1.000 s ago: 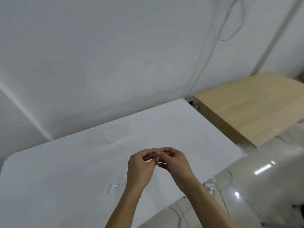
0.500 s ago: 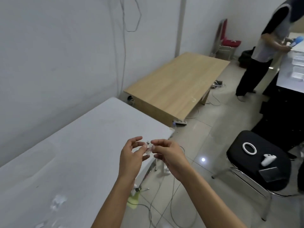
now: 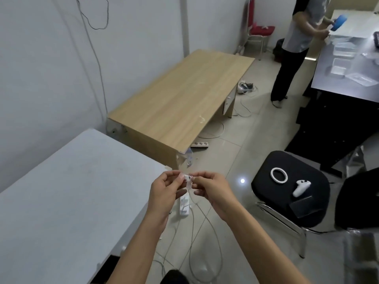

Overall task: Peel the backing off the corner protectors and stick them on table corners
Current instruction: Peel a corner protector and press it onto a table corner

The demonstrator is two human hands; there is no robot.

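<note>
We count two hands at work and one corner protector between them. Our left hand (image 3: 164,190) and right hand (image 3: 212,188) meet in front of us, each pinching the corner protector (image 3: 188,181) between thumb and fingertips, the other fingers curled loosely behind. The piece hangs in the air just past the right-hand corner of the white table (image 3: 71,191), above the floor.

Three tables show: the white one at our left, a wooden table (image 3: 180,95) beyond it against the wall, and a dark table (image 3: 336,83) at the far right with several clear flat pieces lying on it. There are two chairs — a black chair (image 3: 272,197) near our right and a red chair (image 3: 261,29) at the back wall. On the black seat lie one white ring (image 3: 271,175) and one white controller (image 3: 300,187), near each other but apart. Two power strips lie on the floor, one (image 3: 184,204) below our hands and one (image 3: 200,144) by the wooden table. One other person (image 3: 295,37) stands at the dark table.

The protector is small and see-through, with a whitish patch near its top edge; it is too blurred for us to tell whether any backing is lifted. Another clear piece (image 3: 185,158) sits at the near corner of the wooden table.
</note>
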